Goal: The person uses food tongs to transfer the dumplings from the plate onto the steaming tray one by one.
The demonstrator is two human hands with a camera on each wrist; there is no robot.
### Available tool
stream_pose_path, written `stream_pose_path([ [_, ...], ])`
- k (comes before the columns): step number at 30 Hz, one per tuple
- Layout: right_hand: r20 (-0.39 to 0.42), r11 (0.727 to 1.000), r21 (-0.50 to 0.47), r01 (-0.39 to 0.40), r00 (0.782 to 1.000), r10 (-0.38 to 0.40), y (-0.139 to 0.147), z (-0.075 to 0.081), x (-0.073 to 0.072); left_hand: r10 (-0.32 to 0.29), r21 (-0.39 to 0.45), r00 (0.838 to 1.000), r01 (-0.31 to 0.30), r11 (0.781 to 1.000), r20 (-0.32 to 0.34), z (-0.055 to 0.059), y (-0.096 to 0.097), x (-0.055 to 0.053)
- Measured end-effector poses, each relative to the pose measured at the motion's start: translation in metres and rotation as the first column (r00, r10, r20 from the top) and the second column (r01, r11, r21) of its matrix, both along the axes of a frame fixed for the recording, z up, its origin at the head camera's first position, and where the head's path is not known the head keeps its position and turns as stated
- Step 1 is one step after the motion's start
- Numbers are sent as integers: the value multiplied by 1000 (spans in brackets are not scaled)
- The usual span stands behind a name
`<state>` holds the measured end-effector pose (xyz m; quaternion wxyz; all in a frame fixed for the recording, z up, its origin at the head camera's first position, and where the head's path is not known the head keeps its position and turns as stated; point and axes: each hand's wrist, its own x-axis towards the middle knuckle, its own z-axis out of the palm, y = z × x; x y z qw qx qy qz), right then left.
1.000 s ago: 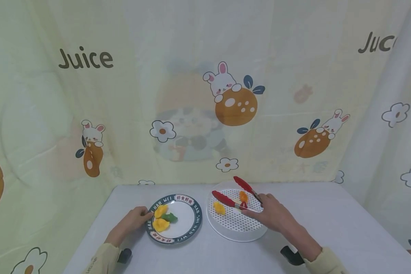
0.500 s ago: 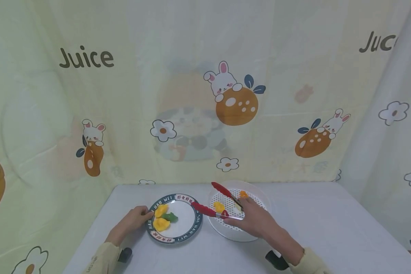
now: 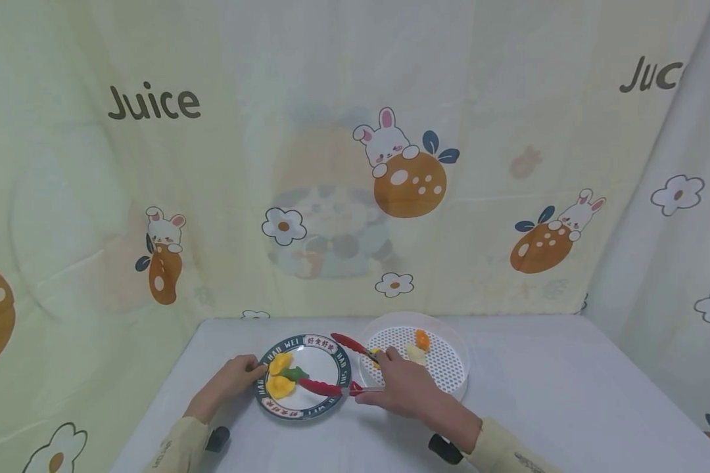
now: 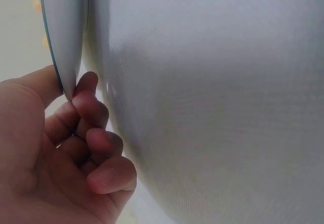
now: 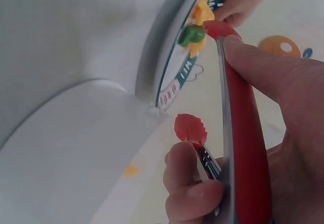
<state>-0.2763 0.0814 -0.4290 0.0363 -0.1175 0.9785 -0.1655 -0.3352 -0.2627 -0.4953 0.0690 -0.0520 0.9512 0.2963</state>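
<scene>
My left hand (image 3: 239,378) pinches the left rim of a plate (image 3: 322,368) with a dark green lettered border; in the left wrist view the thumb lies on one face and the fingers (image 4: 91,107) curl behind. On the plate lie two yellow dumpling-like pieces (image 3: 281,387) and a green one (image 3: 295,374). My right hand (image 3: 405,387) holds red-tipped tongs (image 3: 322,387), one arm under the thumb and the other by the fingers. The arms are spread apart with nothing between them. The nearer tip hangs over the plate, close to the green piece.
Right of the plate stands a round white tray with a perforated floor (image 3: 449,371), partly covered by the right hand. In it are an orange piece (image 3: 423,340), a pale piece (image 3: 416,355) and a mostly hidden yellow one (image 3: 377,358). A printed curtain (image 3: 331,164) hangs behind the table.
My right hand has moved left with the spread tongs, from over the perforated tray to the plate. The left hand stays on the plate's rim.
</scene>
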Motion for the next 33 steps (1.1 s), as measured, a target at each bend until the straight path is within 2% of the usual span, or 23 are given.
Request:
stream_pose_path([
  [11, -64, 997, 9, -81, 995, 81, -15, -9, -5, -4, -2, 1000, 4, 1000, 1, 1, 0, 1],
  [19, -122, 994, 77, -81, 988, 90, -25, -8, -5, -1, -7, 1000, 1, 1000, 4, 3, 0, 1],
  [25, -101, 991, 74, -108, 988, 116, -35, -4, -5, -8, -12, 1000, 8, 1000, 0, 3, -1, 0],
  [29, -99, 986, 83, -145, 983, 153, -41, -7, -9, -12, -15, 1000, 12, 1000, 5, 3, -1, -1],
  [33, -87, 986, 69, -152, 984, 158, -45, -11, -13, -13, -11, 1000, 14, 1000, 8, 2, 0, -2],
])
